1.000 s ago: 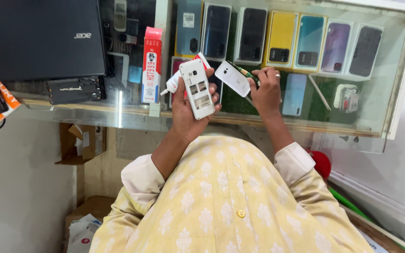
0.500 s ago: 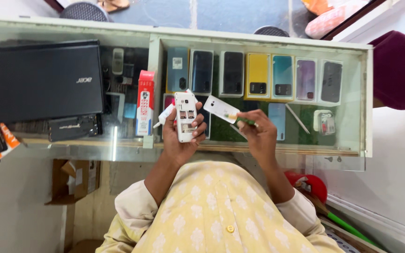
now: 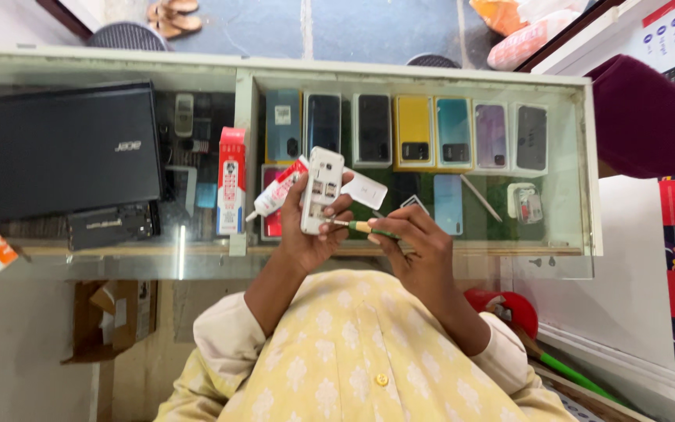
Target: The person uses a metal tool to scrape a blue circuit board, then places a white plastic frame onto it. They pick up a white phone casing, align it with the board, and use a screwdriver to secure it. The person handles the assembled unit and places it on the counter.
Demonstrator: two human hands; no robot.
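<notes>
Head view, looking down over a glass table. Left hand is wrapped around a white phone with its back off, held upright above the glass. Right hand pinches a green-handled screwdriver, tip touching the phone's lower end. White back cover lies on the glass just right of the phone. Glue tube just left. Closed black laptop far left. Boxed phones in the case below.

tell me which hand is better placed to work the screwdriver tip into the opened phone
The right hand: it already grips the green-handled screwdriver, tip pointing at the white phone. The left hand is occupied holding that phone upright, so it likely steadies.
</notes>
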